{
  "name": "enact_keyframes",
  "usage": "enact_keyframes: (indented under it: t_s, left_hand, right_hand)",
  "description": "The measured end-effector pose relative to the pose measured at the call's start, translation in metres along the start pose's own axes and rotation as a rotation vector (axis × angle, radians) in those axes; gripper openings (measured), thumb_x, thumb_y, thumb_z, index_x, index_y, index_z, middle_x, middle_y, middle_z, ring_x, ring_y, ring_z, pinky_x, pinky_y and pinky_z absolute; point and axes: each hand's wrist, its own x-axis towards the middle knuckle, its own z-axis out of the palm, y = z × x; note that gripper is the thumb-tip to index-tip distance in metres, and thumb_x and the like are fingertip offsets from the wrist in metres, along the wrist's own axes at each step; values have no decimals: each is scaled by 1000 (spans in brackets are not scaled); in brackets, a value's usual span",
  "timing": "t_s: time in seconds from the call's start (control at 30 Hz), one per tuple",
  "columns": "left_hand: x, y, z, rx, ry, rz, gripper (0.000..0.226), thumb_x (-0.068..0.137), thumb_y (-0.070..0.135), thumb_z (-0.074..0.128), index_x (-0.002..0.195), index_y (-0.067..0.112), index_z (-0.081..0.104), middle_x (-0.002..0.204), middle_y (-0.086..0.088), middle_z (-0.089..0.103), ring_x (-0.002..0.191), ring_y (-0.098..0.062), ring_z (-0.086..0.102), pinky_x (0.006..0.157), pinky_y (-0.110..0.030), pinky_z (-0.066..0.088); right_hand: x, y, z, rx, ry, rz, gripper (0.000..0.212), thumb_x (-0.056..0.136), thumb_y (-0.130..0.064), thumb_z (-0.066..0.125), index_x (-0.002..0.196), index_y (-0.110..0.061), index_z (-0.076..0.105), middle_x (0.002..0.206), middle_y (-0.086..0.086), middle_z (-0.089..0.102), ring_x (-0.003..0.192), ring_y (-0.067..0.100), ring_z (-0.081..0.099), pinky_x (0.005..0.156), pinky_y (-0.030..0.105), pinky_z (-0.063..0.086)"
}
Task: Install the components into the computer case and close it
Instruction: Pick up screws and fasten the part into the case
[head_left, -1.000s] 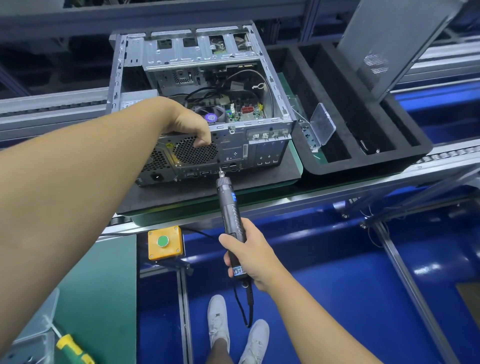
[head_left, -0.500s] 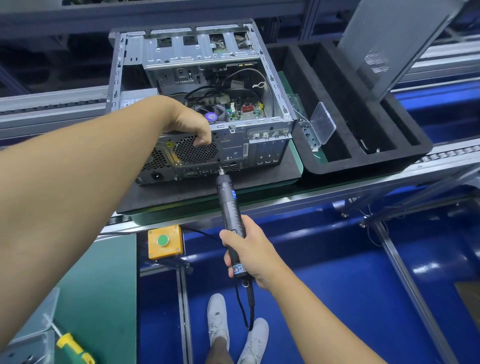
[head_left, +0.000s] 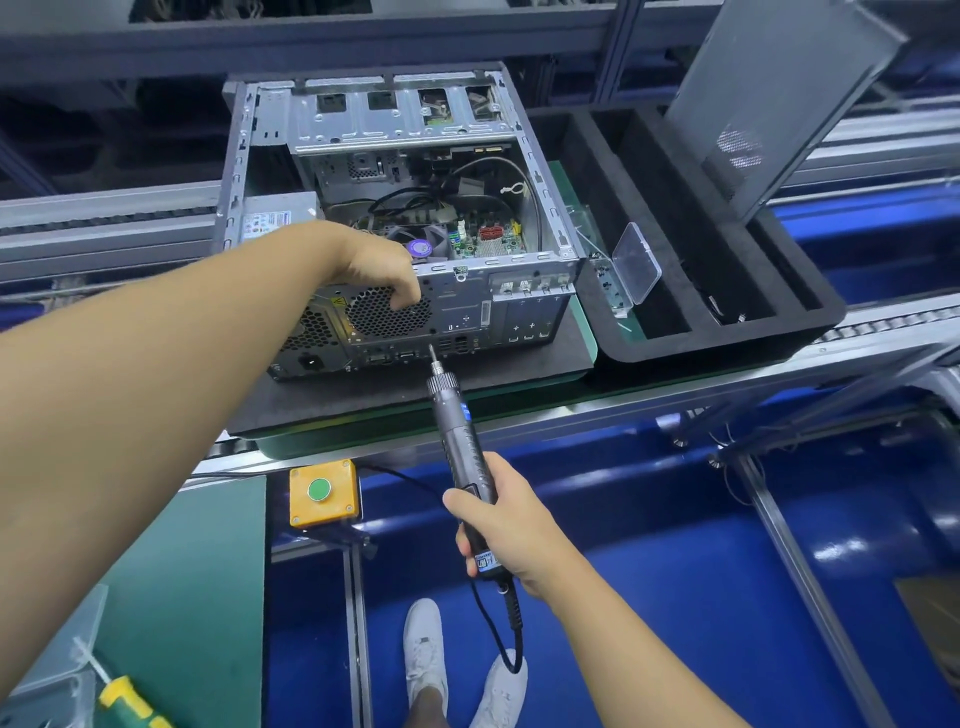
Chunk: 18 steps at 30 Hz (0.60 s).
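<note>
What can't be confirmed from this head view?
Head view: any screw at the electric screwdriver bit, too small against the computer case rear.
The power supply: partly hidden by the left hand and forearm.
The side panel: cut off by the top edge.
The yellow-green screwdriver: cut off by the bottom edge.

Left hand (head_left: 382, 273), right hand (head_left: 501, 525): curled.

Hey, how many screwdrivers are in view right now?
2. An electric screwdriver in the right hand, tip at the rear of the computer case; a yellow-and-green-handled screwdriver lying at the lower left. More may be hidden out of frame.
</note>
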Motion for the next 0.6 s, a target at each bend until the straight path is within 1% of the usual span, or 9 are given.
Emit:
enact_keyframes:
  t_s: [0.1,0.13,0.17,0.23,0.27,0.33,0.43,0.53,0.6]
  left_hand:
    - [0,-3,-1,35,36,31,29,74,19,68,68,13,40,76,-3,38,65,-18,34,62,-33,28]
    - [0,-3,-1,63,47,49,22,78,22,70,77,14,49,81,-2,46,68,-17,41,66,-33,34]
    - [-1,-4,-1,91,67,87,19,81,25,71,92,16,59,90,0,53,77,-15,49,74,-35,40]
    - [-6,-5,-3,103,116,163,48,84,30,73,129,22,58,116,9,55,103,-14,53,97,-36,40]
    - [-11,-3,-4,60,142,204,53,86,30,72,136,27,55,123,12,52,113,-12,51,102,-34,37]
    - [-19,3,-5,-100,194,301,42,90,25,68,131,30,60,127,15,59,116,-8,56,103,-31,38]
    - [-29,22,-6,-310,359,369,24,93,19,62,111,31,70,111,15,71,102,2,64,98,-29,47]
    - [-35,51,-1,-345,458,383,19,94,25,58,103,37,70,103,13,73,92,-4,67,82,-26,52]
    - [-35,72,5,-326,481,420,17,94,28,57,101,39,70,99,16,73,91,-5,68,81,-28,53]
  right_hand:
    - [-10,4,-6,-14,-4,-24,20,87,-31,66,104,-35,56,72,2,58,58,18,56,51,30,50]
    - [-14,5,-9,-19,-9,-35,18,87,-30,66,102,-36,57,71,2,57,55,18,55,49,29,49]
    - [-18,6,-12,-18,-11,-47,16,88,-30,65,100,-36,57,69,2,57,53,18,54,48,28,48]
    - [-24,5,-19,-4,-7,-72,14,89,-28,66,97,-34,56,68,3,55,52,18,53,47,28,47]
    - [-26,4,-23,6,1,-85,14,89,-27,66,97,-32,56,68,3,55,52,19,53,47,27,46]
    - [-31,-2,-31,31,24,-112,14,89,-27,66,97,-29,55,69,4,55,52,20,52,47,28,46]
    - [-36,-15,-47,58,70,-145,15,88,-30,67,93,-26,53,66,8,55,51,24,51,48,30,45]
    - [-43,-27,-67,117,135,-181,17,90,-26,66,93,-16,52,68,7,54,54,25,51,49,32,47]
    - [-46,-33,-83,149,175,-202,19,89,-27,66,91,-14,52,70,8,54,55,25,52,49,33,48]
